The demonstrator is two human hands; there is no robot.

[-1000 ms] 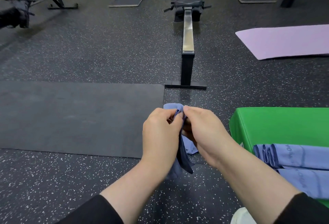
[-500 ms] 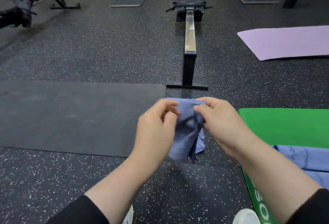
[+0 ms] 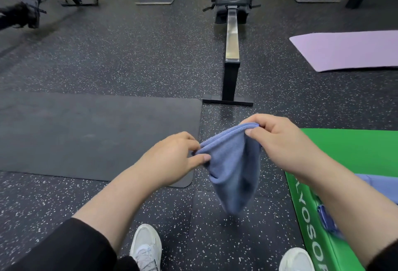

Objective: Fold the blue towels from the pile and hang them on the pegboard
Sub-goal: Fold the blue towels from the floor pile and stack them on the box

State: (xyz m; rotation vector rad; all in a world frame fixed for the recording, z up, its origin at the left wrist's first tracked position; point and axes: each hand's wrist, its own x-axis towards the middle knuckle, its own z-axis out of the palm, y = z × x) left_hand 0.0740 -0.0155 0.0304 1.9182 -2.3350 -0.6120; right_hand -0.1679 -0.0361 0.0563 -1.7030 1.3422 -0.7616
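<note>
I hold 1 blue towel (image 3: 233, 167) in the air in front of me, above the speckled floor (image 3: 129, 59). My left hand (image 3: 172, 161) pinches its top edge at the left end between thumb and fingers, and my right hand (image 3: 282, 143) pinches the same edge at the right end. The 2 hands are apart, with the top edge stretched between them, and the rest of the cloth hangs down in a loose pouch shape. It touches nothing else.

The first risk I see is the grip. Both pinches take only a narrow strip of cloth, so if I pull the hands further apart too quickly, 1 corner can slip out and the towel can swing down to the floor, just in front of my shoes (image 3: 146, 247).

The second risk is the fold itself. The hanging part looks bunched and maybe already doubled, and I cannot tell where the lower corners are. If I fold now without finding them, the layers will probably not match and the towel may hang crooked.

The third risk is at my right side. More blue towels (image 3: 381, 186) lie on the green box (image 3: 349, 152), partly hidden behind my right forearm, and 1 piece of blue cloth sits near the box edge. A careless move of that arm can drag it off.

The pegboard is not in view, so I must turn to find it, and the loose cloth can open again during this turn.
</note>
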